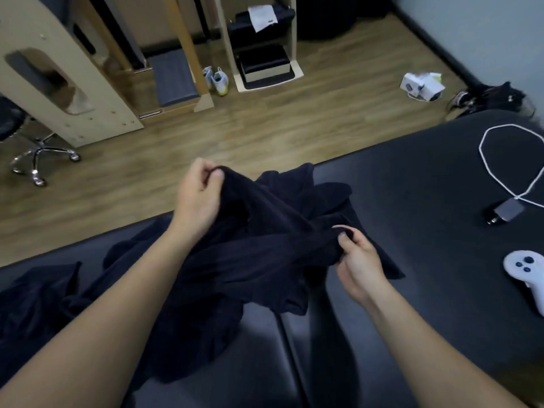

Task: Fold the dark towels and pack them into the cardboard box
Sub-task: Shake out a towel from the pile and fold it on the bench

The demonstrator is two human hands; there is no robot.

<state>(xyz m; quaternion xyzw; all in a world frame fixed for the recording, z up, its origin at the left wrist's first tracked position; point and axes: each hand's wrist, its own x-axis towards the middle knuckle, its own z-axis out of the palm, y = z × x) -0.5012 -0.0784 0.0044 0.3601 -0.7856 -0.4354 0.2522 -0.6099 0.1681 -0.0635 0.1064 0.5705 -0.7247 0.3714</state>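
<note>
A dark navy towel (265, 245) hangs bunched between my two hands above the black padded surface (426, 187). My left hand (200, 195) pinches one edge of it, raised near the surface's far edge. My right hand (356, 260) grips another part of the same towel lower and to the right. More dark towels (44, 304) lie crumpled at the left of the surface, partly under my left forearm. No cardboard box is in view.
A white game controller (527, 272) lies at the right edge, with a white cord loop (500, 160) and a small dark device (504, 213) beyond it. On the wooden floor stand an office chair (35, 160), wooden furniture (59, 69), shoes (217, 79) and a white packet (422, 86).
</note>
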